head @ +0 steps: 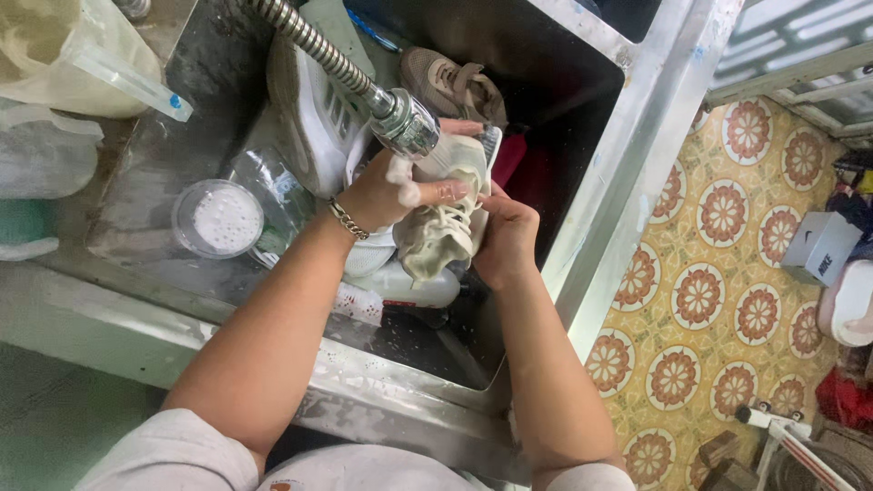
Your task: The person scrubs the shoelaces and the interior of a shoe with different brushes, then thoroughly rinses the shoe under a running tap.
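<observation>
Left to right: round tub of white powder [218, 219] on the sink [582, 227] floor, then the left hand [386, 193], soapy, fingers wrapped over the cream sneaker [443, 227] under the spray head [406, 123]. Right hand [506, 238] closed on its other side. Sneaker likely light, soft-sided, slick with suds; firmest hold looks like sole and heel, not laces.

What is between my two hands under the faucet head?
In the head view, a wet cream sneaker sits between the left hand and right hand, both gripping it.
</observation>
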